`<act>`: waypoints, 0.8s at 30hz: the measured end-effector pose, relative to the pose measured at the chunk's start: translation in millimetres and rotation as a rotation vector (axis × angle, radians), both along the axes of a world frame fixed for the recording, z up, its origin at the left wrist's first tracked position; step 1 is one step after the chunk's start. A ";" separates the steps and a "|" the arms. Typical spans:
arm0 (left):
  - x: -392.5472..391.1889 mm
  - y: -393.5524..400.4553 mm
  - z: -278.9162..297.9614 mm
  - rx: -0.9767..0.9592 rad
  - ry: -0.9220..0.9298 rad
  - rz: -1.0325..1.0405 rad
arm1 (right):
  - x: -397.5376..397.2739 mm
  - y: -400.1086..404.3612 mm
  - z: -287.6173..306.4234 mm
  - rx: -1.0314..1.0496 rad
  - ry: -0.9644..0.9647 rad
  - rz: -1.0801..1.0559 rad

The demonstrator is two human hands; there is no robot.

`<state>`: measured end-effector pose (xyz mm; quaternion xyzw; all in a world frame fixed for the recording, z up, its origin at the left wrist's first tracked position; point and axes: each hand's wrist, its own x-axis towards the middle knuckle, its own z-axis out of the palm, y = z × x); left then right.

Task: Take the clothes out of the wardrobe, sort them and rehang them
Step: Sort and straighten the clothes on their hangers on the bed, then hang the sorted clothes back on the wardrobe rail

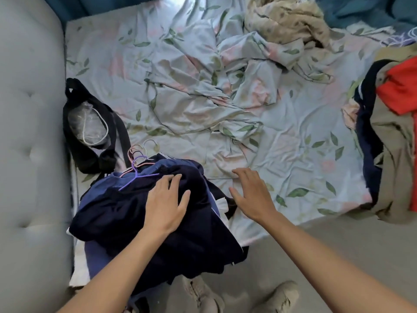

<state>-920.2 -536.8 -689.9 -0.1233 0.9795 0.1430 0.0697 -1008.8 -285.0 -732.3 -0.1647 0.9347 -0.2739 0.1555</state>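
Note:
A heap of dark navy and blue clothes (126, 213) lies on the near left corner of the bed, draping over its edge. Purple and pink hangers (137, 168) stick out of the heap's far side. My left hand (165, 204) rests flat on top of the navy garment, fingers spread. Over the floral sheet (282, 154), just right of the heap, my right hand (250, 190) hovers with its fingers spread and holds nothing. A second pile of beige, navy and red clothes (392, 136) sits at the bed's right edge.
A black bag (90, 136) with a clear plastic packet lies by the padded grey headboard (29, 132) on the left. A crumpled beige blanket (286, 21) sits at the far side. My shoes (243, 297) stand on the light floor below.

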 end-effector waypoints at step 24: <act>-171.4 483.6 89.8 0.093 0.146 -0.422 | -52.1 511.7 129.0 0.116 0.213 -0.439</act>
